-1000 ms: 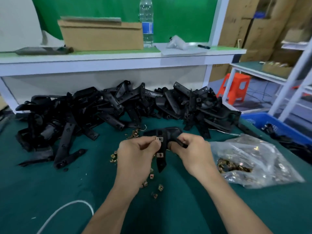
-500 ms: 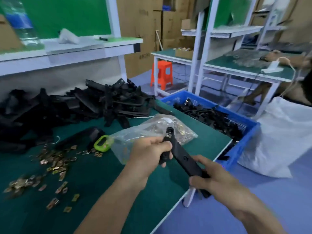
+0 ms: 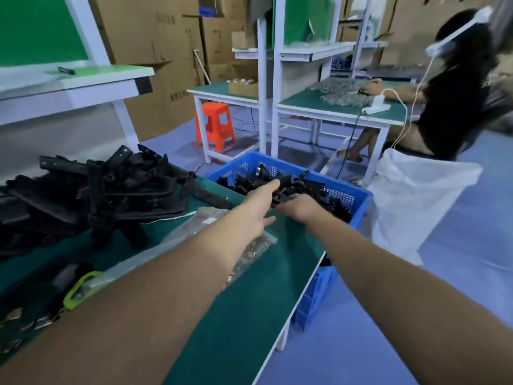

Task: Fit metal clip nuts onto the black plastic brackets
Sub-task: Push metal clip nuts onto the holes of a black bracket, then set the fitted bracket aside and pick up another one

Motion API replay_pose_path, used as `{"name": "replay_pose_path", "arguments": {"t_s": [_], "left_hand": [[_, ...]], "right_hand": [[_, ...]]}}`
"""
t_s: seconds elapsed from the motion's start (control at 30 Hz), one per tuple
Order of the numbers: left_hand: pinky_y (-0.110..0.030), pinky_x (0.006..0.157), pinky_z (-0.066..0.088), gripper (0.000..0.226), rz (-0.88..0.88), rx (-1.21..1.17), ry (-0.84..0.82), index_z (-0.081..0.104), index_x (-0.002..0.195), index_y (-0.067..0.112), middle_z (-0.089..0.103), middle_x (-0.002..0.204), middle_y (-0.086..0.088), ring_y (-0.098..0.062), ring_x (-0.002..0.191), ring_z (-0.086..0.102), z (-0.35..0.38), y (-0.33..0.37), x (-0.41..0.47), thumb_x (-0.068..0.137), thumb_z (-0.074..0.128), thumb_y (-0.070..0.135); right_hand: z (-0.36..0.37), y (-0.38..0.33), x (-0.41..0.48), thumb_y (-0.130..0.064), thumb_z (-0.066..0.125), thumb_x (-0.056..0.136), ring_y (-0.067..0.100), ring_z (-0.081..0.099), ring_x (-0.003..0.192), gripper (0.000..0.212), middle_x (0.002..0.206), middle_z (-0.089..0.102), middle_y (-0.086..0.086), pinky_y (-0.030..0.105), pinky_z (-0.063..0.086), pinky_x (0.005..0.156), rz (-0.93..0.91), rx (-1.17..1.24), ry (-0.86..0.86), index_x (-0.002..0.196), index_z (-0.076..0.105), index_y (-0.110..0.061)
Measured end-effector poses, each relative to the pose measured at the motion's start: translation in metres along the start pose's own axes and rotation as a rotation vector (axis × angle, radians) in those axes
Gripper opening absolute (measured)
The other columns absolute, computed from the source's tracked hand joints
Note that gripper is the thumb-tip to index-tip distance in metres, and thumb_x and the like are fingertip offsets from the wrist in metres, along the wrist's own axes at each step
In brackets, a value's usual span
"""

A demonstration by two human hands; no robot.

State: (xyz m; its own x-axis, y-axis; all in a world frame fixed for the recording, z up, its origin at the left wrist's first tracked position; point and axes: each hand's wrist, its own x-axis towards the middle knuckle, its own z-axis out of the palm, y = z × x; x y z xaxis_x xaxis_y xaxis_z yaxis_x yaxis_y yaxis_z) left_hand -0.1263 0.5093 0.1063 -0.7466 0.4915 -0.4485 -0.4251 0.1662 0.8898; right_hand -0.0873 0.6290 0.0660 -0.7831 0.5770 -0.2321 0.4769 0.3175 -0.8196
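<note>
Left hand (image 3: pixel 256 211), right hand (image 3: pixel 301 208) now over crate (image 3: pixel 358 191)

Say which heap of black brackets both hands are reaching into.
The heap in the blue crate, where the left hand and right hand reach; the bigger heap lies apart on the green bench, to their left.

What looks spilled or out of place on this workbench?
Some loose clip nuts lie scattered on the green mat at the near left, outside their plastic bag. The black brackets are heaped untidily, but nothing looks damaged.
</note>
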Motion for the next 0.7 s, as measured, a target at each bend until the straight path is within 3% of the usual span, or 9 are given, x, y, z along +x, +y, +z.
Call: {"name": "replay_pose_path", "arguments": {"t_s": [0.07, 0.13, 0.2, 0.3, 0.43, 0.5, 0.57, 0.63, 0.7], "left_hand": [[-0.037, 0.093, 0.052, 0.042, 0.056, 0.102, 0.021, 0.061, 0.136, 0.018, 0.058, 0.139, -0.004, -0.024, 0.122, 0.054, -0.009, -0.005, 0.0, 0.097, 0.065, 0.034], [-0.021, 0.075, 0.056, 0.016, 0.118, 0.154, 0.025, 0.074, 0.103, 0.019, 0.073, 0.099, 0.005, -0.019, 0.102, 0.064, -0.016, -0.017, -0.002, 0.092, 0.068, 0.009], [-0.009, 0.058, 0.049, 0.035, 0.215, 0.221, 0.017, 0.076, 0.087, 0.026, 0.071, 0.076, 0.016, -0.006, 0.084, 0.065, -0.019, -0.029, -0.013, 0.083, 0.063, -0.006], [-0.013, 0.071, 0.048, 0.038, 0.257, 0.217, 0.01, 0.081, 0.096, 0.021, 0.077, 0.09, 0.006, -0.006, 0.084, 0.064, -0.023, -0.03, -0.029, 0.082, 0.06, -0.007], [-0.018, 0.077, 0.054, 0.043, 0.339, 0.172, 0.022, 0.078, 0.073, 0.03, 0.078, 0.078, 0.011, -0.008, 0.092, 0.07, -0.047, -0.016, -0.049, 0.084, 0.061, -0.008], [-0.017, 0.07, 0.054, 0.04, 0.418, 0.174, 0.049, 0.079, 0.08, 0.028, 0.078, 0.079, 0.009, -0.007, 0.082, 0.07, -0.07, -0.003, -0.063, 0.083, 0.061, -0.008], [-0.019, 0.068, 0.056, 0.035, 0.47, 0.157, 0.1, 0.081, 0.093, 0.021, 0.08, 0.09, -0.003, -0.01, 0.077, 0.07, -0.106, 0.009, -0.075, 0.082, 0.062, -0.007], [-0.022, 0.076, 0.058, 0.033, 0.505, 0.152, 0.188, 0.081, 0.094, 0.02, 0.08, 0.095, -0.005, -0.013, 0.086, 0.072, -0.152, 0.016, -0.089, 0.085, 0.063, -0.007], [-0.022, 0.078, 0.057, 0.032, 0.529, 0.094, 0.284, 0.078, 0.095, 0.017, 0.079, 0.096, -0.003, -0.013, 0.09, 0.072, -0.202, 0.014, -0.104, 0.088, 0.064, -0.01]], "right_hand": [[0.037, 0.012, 0.0, -0.029, 0.063, 0.09, 0.03, 0.065, 0.105, 0.027, 0.11, 0.07, 0.009, 0.035, 0.049, 0.089, -0.118, -0.338, 0.079, 0.112, 0.067, -0.014], [0.062, 0.027, -0.009, -0.027, 0.051, 0.091, 0.034, 0.062, 0.111, 0.033, 0.114, 0.068, 0.009, 0.042, 0.045, 0.097, -0.288, -0.544, 0.231, 0.119, 0.064, -0.015], [0.067, 0.033, -0.012, -0.025, 0.047, 0.09, 0.035, 0.063, 0.108, 0.036, 0.113, 0.069, 0.01, 0.041, 0.045, 0.091, -0.382, -0.621, 0.298, 0.118, 0.066, -0.013], [0.06, 0.024, -0.014, -0.021, 0.052, 0.089, 0.033, 0.066, 0.101, 0.033, 0.107, 0.074, 0.011, 0.038, 0.05, 0.085, -0.282, -0.402, 0.257, 0.116, 0.07, -0.015], [0.064, -0.015, -0.044, -0.016, 0.063, 0.083, 0.022, 0.068, 0.095, 0.021, 0.091, 0.072, -0.003, 0.032, 0.054, 0.08, -0.146, 0.13, 0.223, 0.094, 0.069, -0.033], [0.07, -0.047, -0.057, -0.014, 0.062, 0.083, 0.019, 0.069, 0.092, 0.021, 0.085, 0.07, -0.01, 0.028, 0.052, 0.073, -0.232, 0.146, 0.228, 0.086, 0.068, -0.034], [0.082, -0.082, -0.07, -0.012, 0.061, 0.084, 0.021, 0.068, 0.094, 0.025, 0.092, 0.075, -0.005, 0.03, 0.053, 0.076, -0.361, 0.026, 0.195, 0.095, 0.075, -0.03], [0.102, -0.115, -0.083, -0.009, 0.06, 0.086, 0.024, 0.067, 0.1, 0.032, 0.103, 0.077, 0.003, 0.032, 0.054, 0.086, -0.48, -0.084, 0.115, 0.107, 0.077, -0.026], [0.129, -0.141, -0.095, -0.006, 0.059, 0.087, 0.02, 0.067, 0.103, 0.033, 0.108, 0.076, 0.0, 0.024, 0.049, 0.085, -0.548, -0.135, 0.011, 0.107, 0.077, -0.024]]}}
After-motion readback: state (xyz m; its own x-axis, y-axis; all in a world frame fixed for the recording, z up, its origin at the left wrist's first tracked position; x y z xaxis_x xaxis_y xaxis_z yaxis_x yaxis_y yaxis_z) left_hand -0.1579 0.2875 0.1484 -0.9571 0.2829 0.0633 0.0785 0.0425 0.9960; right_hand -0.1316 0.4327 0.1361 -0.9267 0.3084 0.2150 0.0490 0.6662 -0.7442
